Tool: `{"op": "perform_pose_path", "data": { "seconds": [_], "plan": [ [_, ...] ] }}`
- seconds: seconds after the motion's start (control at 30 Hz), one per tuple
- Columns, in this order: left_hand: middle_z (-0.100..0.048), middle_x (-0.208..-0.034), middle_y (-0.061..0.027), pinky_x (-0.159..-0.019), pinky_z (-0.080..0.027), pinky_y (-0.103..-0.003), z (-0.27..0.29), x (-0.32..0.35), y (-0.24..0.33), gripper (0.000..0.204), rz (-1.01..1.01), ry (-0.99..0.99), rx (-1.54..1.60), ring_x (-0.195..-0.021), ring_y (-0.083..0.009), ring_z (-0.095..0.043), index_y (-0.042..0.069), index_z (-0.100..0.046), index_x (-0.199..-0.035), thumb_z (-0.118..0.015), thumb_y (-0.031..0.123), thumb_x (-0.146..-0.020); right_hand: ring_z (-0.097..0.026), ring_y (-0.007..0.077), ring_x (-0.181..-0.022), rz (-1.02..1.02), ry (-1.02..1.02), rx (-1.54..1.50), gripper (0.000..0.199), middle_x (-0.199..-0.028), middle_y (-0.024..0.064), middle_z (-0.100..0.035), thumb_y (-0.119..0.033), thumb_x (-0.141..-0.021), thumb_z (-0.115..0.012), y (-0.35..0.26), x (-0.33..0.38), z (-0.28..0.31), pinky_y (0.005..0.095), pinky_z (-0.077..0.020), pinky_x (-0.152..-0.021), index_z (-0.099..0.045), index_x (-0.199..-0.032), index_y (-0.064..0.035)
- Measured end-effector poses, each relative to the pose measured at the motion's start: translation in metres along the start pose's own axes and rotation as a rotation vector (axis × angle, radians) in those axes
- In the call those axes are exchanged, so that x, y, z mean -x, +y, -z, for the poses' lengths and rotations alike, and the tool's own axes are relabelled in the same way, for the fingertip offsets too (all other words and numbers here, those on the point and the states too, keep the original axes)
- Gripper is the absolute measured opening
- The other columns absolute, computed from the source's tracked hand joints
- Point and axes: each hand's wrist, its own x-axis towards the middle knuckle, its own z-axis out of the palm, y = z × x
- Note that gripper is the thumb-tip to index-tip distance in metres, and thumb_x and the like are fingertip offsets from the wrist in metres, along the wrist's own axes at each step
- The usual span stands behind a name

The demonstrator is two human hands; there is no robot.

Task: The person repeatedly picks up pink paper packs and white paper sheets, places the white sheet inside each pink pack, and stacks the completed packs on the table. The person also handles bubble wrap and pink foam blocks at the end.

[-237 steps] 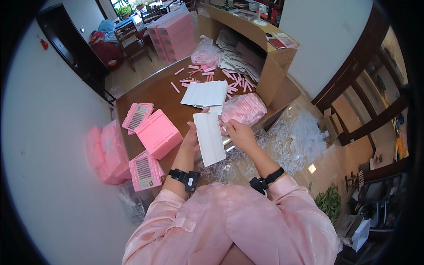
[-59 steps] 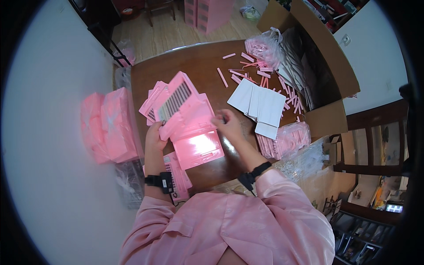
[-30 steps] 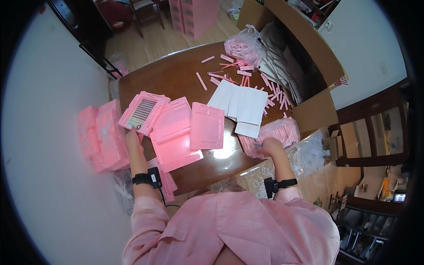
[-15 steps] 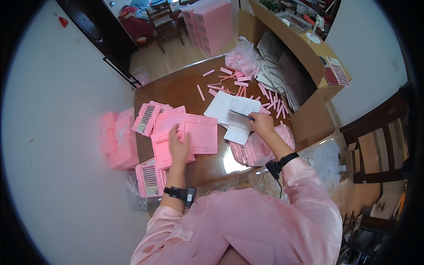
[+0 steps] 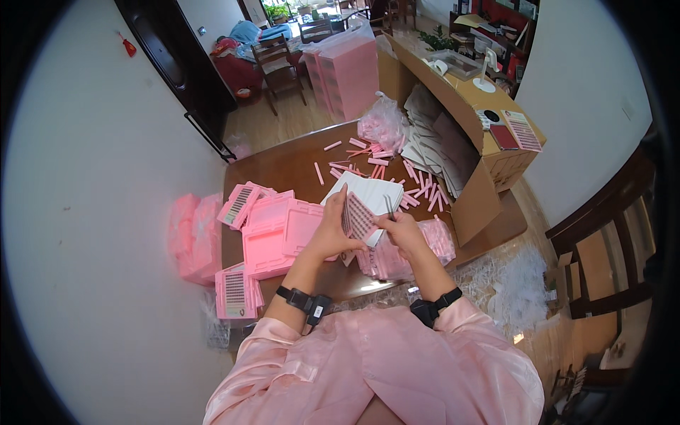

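My left hand grips a card with rows of dark false lashes, its thumb and fingers spread around the sides. The card is tilted up over white paper sheets. My right hand is closed on dark tweezers whose tips point up and away. Its fingertips are at the card's right edge. Left of my hands, pink plastic cases lie stacked and overlapping. Filled lash cases with dark rows lie behind them, and another pile of lash cases is in front.
Pink tubes are scattered across the brown table. A bag of pink pieces lies below my right hand. Another plastic bag stands farther back. A large open carton with white packets borders the right.
My left hand has moved right from the pink cases and now holds the lash card. My right hand, with the tweezers, has come nearer to it. The view has tilted up.
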Motion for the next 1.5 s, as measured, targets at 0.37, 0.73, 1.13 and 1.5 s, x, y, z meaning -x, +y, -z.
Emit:
{"op": "perform_pose_path", "data": {
  "seconds": [0.37, 0.73, 1.13, 1.5],
  "plan": [
    [-0.05, -0.139, -0.0138, -0.104, -0.049, -0.043, 0.012, 0.038, -0.014, 0.126, 0.128, 0.219, 0.983, -0.12, -0.0271, -0.058, 0.009, -0.028, -0.156, -0.056, 0.091, -0.064, -0.069, 0.0401, -0.09, 0.295, 0.644, 1.195, 0.045, -0.08, 0.0154, -0.07, -0.045, -0.092, -0.064, 0.041, -0.02, 0.041, 0.0517, -0.0526, -0.074, -0.064, -0.113, -0.0055],
    [-0.056, -0.136, -0.0186, -0.101, -0.052, -0.047, 0.029, 0.06, 0.008, 0.12, 0.256, 0.15, 1.243, -0.122, -0.031, -0.059, 0.009, -0.04, -0.149, -0.036, 0.097, -0.068, -0.068, 0.0419, -0.08, 0.64, -0.08, 0.979, 0.027, -0.081, 0.0209, -0.069, -0.034, -0.1, -0.051, -0.013, 0.037, -0.112, 0.0534, -0.0523, -0.074, -0.067, -0.102, -0.0126],
    [-0.054, -0.14, -0.0204, -0.102, -0.05, -0.053, 0.099, 0.137, -0.015, 0.118, 0.229, 0.083, 1.341, -0.126, -0.0395, -0.056, 0.01, -0.039, -0.15, -0.031, 0.097, -0.071, -0.067, 0.0375, -0.073, 0.753, -0.202, 0.888, 0.024, -0.08, 0.0157, -0.068, -0.03, -0.095, -0.059, 0.026, 0.093, -0.185, 0.0465, -0.0511, -0.065, -0.068, -0.088, -0.0082],
    [-0.054, -0.14, -0.0187, -0.091, -0.057, -0.053, 0.174, 0.213, -0.016, 0.116, 0.185, 0.258, 1.423, -0.119, -0.0416, -0.061, 0.008, -0.039, -0.15, -0.036, 0.095, -0.074, -0.067, 0.04, -0.083, 0.428, -0.092, 1.398, 0.027, -0.09, 0.0181, -0.069, -0.034, -0.093, -0.059, 0.064, 0.169, -0.161, 0.0507, -0.0525, -0.07, -0.07, -0.097, -0.0096]
  ]
}}
